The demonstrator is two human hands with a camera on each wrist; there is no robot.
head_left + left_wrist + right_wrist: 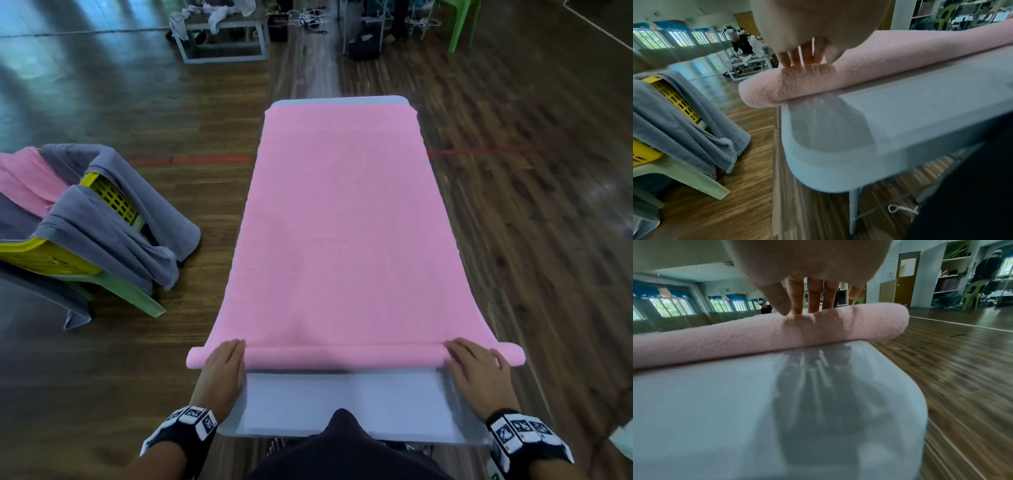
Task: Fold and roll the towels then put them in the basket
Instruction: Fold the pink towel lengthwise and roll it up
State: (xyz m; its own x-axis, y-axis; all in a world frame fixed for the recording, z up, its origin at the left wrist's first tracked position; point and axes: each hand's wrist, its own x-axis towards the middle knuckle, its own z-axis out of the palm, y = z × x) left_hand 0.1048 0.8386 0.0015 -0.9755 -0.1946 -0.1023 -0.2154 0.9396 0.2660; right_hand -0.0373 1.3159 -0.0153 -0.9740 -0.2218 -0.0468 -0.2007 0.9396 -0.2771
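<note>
Rolling step under way: pink towel (337, 219) lies flat along tabletop (342, 404), near end wound into thin roll (346, 356). Left hand (224, 371) and right hand (479, 371) press roll ends, fingers near straight, gripping nothing. Most of towel unrolled, so judged early. Next move calls for even forward push from both hands, keeping roll tight and square. Basket (109, 200) sits well left, draped with grey towels (113, 226). Head view alone shows unrolled length; wrist views show fingertips (797, 308) denting pile, roll ends overhanging tabletop edges.
</note>
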